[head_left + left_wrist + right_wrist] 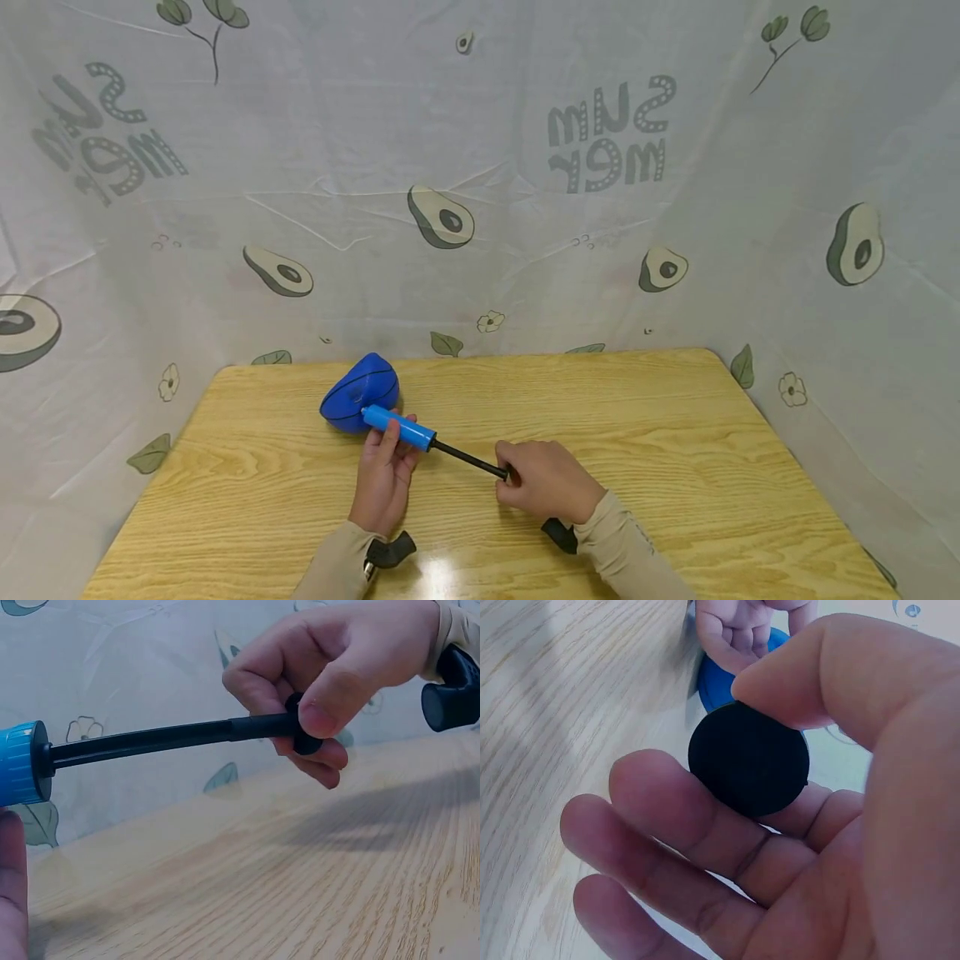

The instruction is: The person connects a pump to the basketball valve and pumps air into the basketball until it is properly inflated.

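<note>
A blue hand pump [405, 430] lies across the space between both hands, its black rod [172, 742] drawn out of the barrel. My left hand [382, 487] holds the blue barrel, thumb on top and fingers beneath. At the rod's far end, my right hand [551, 481] pinches the round black handle [748, 759] between thumb and fingers. Against the pump's tip sits a dented, partly deflated blue ball [363, 392] with black lines. Whether a needle enters the ball is too small to tell.
Everything is over a wooden table [675, 433] with rounded far corners. A pale curtain [510, 275] printed with avocados and leaves hangs behind and at both sides. Black camera mounts [390, 550] sit on the wrists.
</note>
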Demonstrator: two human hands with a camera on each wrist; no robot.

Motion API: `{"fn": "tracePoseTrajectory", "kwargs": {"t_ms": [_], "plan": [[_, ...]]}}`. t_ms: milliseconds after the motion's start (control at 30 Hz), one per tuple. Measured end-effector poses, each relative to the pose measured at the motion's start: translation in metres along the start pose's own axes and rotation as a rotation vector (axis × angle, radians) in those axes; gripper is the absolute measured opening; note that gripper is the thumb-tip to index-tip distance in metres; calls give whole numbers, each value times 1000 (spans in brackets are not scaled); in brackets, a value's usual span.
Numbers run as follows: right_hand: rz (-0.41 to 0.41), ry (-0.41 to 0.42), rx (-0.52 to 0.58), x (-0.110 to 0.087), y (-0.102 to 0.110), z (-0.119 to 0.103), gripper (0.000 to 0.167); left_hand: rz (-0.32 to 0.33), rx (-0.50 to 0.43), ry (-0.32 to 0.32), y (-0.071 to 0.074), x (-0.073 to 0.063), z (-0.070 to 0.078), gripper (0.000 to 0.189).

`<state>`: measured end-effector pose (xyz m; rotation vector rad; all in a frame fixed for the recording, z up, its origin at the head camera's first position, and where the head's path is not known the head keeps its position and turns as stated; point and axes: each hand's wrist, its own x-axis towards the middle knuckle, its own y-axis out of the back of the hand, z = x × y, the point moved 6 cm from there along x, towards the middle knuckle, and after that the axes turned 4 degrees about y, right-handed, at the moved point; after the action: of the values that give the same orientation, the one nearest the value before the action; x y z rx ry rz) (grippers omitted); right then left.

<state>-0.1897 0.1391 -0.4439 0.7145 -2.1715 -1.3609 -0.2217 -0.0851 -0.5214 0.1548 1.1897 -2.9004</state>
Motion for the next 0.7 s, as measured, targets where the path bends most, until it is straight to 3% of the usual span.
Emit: {"fn": "tracePoseTrajectory", "kwargs": {"t_ms": [167, 367, 700], "plan": [[6, 38, -20, 0, 2, -2, 18, 14, 17, 28, 0, -1, 0, 54], [-22, 74, -11, 2, 0, -3, 20, 17, 61, 26, -1, -2, -2, 47], [-25, 63, -11, 4, -2, -3, 21, -107, 210, 89, -13, -8, -18, 61]]}}
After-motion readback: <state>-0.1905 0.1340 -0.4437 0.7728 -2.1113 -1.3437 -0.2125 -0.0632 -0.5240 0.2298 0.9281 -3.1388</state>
